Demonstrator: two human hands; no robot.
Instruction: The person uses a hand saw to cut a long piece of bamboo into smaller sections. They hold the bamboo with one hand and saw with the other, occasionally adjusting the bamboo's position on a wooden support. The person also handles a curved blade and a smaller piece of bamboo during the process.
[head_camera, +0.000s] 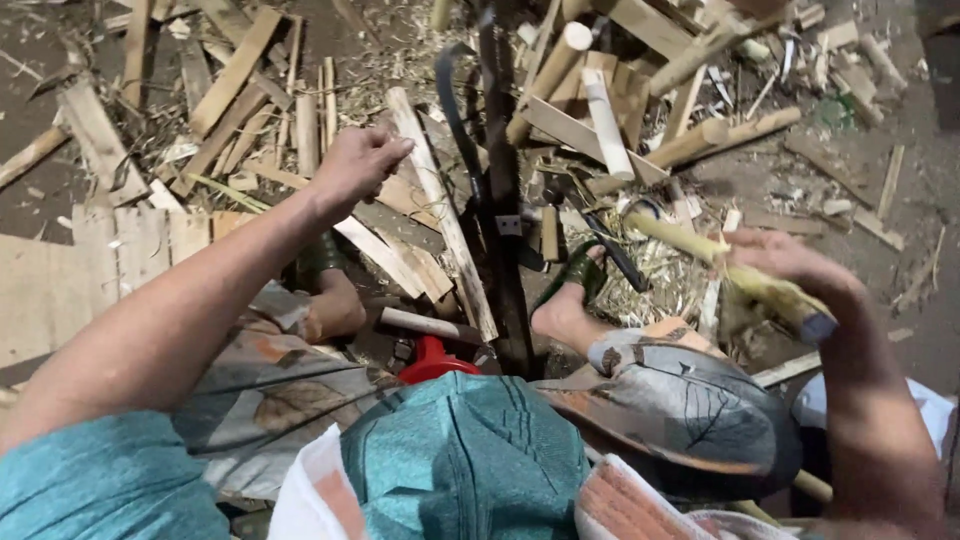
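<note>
My left hand (355, 165) reaches out over a heap of split wood strips, its fingers curled on the top of a long pale slat (440, 215) that leans toward my lap. My right hand (785, 265) is closed around a yellow-green bamboo stick (690, 243) that points up and left. Between my feet a dark upright blade on a post (500, 190) rises from the ground. My right foot (565, 310) in a green sandal rests beside it.
Cut bamboo rods (605, 120) and flat wood offcuts (235, 75) litter the ground all around. A flat board (60, 280) lies at the left. A red object (432, 360) sits by my knees. Shavings cover the dirt floor.
</note>
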